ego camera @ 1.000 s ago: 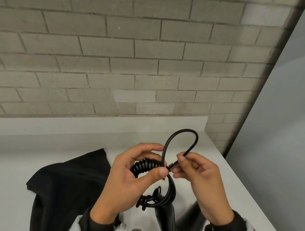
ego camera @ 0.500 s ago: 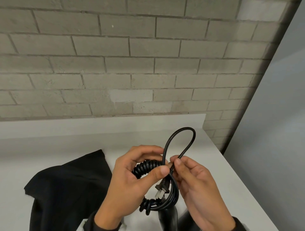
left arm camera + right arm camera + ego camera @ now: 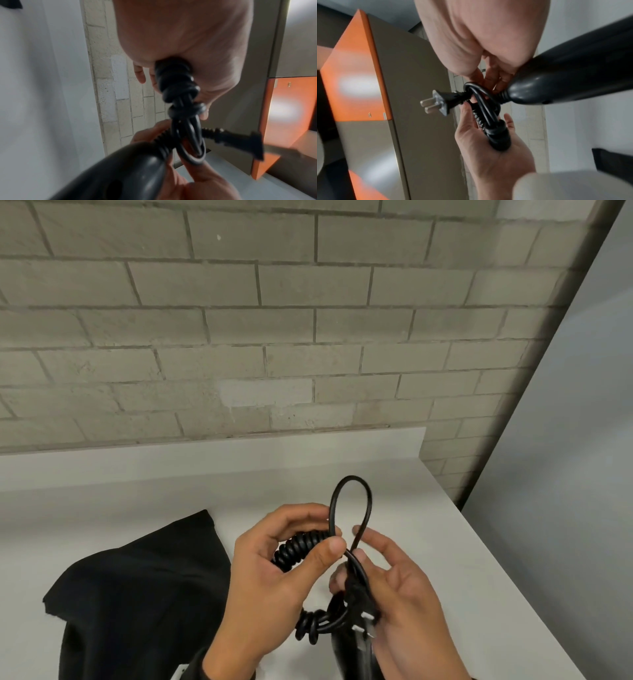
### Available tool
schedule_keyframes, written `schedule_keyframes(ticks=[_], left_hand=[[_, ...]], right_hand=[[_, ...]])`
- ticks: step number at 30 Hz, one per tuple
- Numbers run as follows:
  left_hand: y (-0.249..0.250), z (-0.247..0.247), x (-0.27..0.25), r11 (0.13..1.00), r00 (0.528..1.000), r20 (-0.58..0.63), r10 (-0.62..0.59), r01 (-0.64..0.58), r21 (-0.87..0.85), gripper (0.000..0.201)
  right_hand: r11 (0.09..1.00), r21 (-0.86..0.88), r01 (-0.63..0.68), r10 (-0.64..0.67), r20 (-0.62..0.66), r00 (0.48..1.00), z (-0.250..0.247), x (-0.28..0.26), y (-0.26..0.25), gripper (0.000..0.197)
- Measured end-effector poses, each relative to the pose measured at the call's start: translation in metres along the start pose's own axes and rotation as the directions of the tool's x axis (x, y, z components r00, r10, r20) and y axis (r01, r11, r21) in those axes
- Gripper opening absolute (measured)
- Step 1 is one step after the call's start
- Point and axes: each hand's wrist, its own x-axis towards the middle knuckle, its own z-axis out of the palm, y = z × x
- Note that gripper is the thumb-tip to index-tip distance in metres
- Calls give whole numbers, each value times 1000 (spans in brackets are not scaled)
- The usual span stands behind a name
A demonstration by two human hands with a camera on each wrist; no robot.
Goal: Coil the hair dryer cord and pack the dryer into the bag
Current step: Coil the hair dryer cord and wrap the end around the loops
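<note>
- Head view: the left hand (image 3: pixel 274 570) curls round the spiral part of the black cord (image 3: pixel 298 549), thumb tip pressed on top of it and the other fingers (image 3: pixel 301 513) wrapped behind, so the coils sit enclosed in the fist.
- A smooth stretch of the cord rises from between thumb and fingers into an upright loop above both hands, then runs down to the plug (image 3: pixel 359 611).
- The right hand (image 3: pixel 404 604) has its fingers loosely spread; the straight cord passes across its fingertips, and the plug lies against its palm side with both prongs showing. Whether these fingers actually pinch the cord I cannot tell.
- Right wrist view: the plug (image 3: pixel 440 104) sticks out sideways, free of the fingers; the hair dryer (image 3: pixel 565 83) handle hangs just beside them.
- Left wrist view: the cord (image 3: pixel 178 86) emerges from the closed left fist, tangled into loose loops.
- On the white counter (image 3: pixel 428 542), left of both hands, the black bag (image 3: pixel 137 604) lies flat.
</note>
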Motion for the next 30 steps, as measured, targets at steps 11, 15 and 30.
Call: schedule_keyframes(ticks=[11,15,30], left_hand=[[4,13,-4,984,990,-133,-48,69,163,46],[8,14,-8,964,983,-185,-20,68,258,46],[-5,6,-5,816,983,-136,124,-23,578,23]], right_hand=[[843,-380,381,-319,218,922,-16,-21,24,51],[651,-579,490,-531,113,840,-9,-19,27,14],[870,487,-70,-208,493,845,-43,-23,-41,32]])
